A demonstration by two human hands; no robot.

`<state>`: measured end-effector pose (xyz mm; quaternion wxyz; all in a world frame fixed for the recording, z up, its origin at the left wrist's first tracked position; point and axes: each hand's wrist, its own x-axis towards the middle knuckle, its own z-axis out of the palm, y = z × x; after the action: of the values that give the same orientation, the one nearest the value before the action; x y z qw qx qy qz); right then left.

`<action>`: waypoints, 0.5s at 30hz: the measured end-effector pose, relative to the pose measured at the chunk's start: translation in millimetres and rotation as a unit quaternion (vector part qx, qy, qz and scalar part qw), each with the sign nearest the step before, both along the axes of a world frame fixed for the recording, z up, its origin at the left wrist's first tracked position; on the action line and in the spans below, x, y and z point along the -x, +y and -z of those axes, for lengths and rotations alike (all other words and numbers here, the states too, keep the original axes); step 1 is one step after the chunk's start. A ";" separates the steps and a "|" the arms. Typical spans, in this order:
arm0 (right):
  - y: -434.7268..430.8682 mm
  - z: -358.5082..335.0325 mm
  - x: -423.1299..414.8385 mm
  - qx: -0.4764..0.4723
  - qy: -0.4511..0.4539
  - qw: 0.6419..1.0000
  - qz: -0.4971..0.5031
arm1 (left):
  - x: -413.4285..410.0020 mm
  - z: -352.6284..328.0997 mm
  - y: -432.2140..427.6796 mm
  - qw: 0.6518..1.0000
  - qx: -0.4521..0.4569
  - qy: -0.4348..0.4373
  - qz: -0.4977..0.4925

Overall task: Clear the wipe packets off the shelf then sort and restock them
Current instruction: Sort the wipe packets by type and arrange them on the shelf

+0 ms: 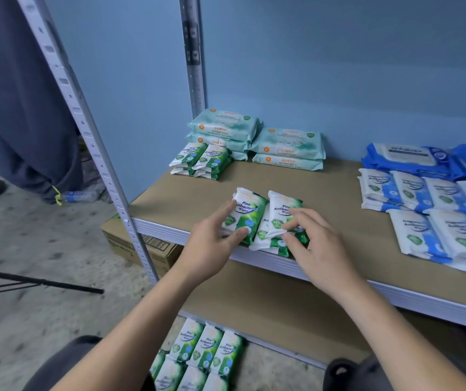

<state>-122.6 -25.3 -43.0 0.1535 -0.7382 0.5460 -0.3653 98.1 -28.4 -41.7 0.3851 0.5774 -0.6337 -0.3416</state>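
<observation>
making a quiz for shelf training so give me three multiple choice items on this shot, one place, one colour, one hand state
1. Where on the shelf lie the blue-and-white packets? A left end; B right side; C centre.
2. The right pine packet, pinched by the right hand, is: A green and white; B red; C yellow.
3. The left hand: A hangs free; B grips the left pine packet; C lies flat.
Key: B, they fill the right side; A, its print shows green on white; B, it clasps the packet.
</observation>
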 end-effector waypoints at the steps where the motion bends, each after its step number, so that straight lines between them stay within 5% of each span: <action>1: 2.1 1.0 -0.7 0.014 0.004 1.000 -0.003 | 1.3 1.5 0.3 1.000 0.009 -0.001 -0.007; 15: 8.7 15.5 -16.1 0.069 0.078 0.995 0.004 | -26.4 1.4 -11.6 0.960 0.182 -0.198 0.078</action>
<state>-106.4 -16.6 -58.5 0.0574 -0.7709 0.5328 -0.3444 124.5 -40.0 -43.2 0.3222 0.5029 -0.7917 -0.1281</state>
